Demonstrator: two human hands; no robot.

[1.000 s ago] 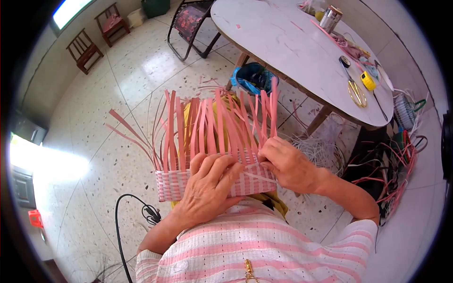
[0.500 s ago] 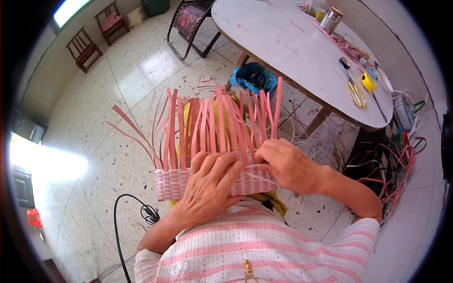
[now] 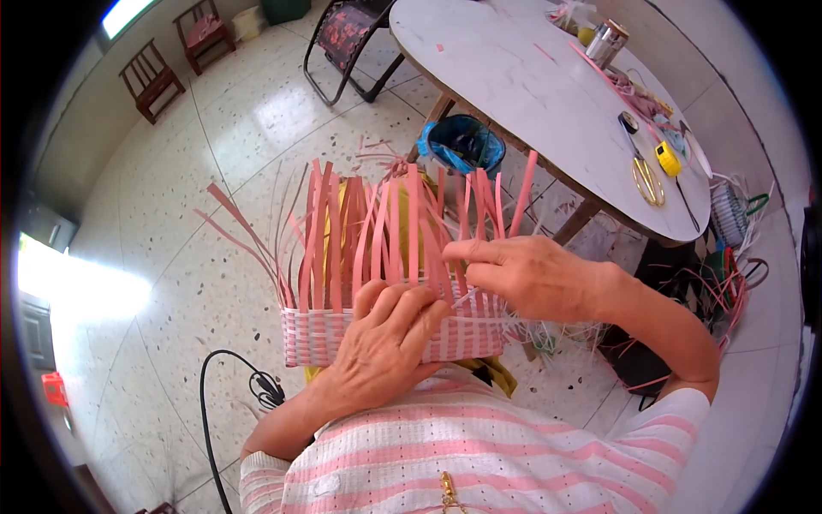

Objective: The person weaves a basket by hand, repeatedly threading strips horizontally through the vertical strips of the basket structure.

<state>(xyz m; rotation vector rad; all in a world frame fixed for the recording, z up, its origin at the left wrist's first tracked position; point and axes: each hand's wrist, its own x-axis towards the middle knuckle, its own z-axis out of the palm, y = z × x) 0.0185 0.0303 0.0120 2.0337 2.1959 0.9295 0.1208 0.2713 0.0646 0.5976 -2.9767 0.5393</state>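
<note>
A half-woven pink and white basket rests on my lap, its woven wall low and long pink strips standing up loose from it. My left hand is closed over the near wall, fingers curled over the woven edge and thumb low on the front. At the right part of the basket, my right hand is closed in a pinch among the upright strips. A thin white strip runs from beside my left fingers up to this hand. The right fingertips are partly hidden.
A marble-patterned table at upper right holds scissors, a yellow tape measure and a can. Below stands a bin with a blue liner. Loose strips lie at right; a black cable lies at left.
My right hand has risen from the woven edge and shifted slightly, now over the upright strips, which lean differently. My left hand stays on the basket wall.
</note>
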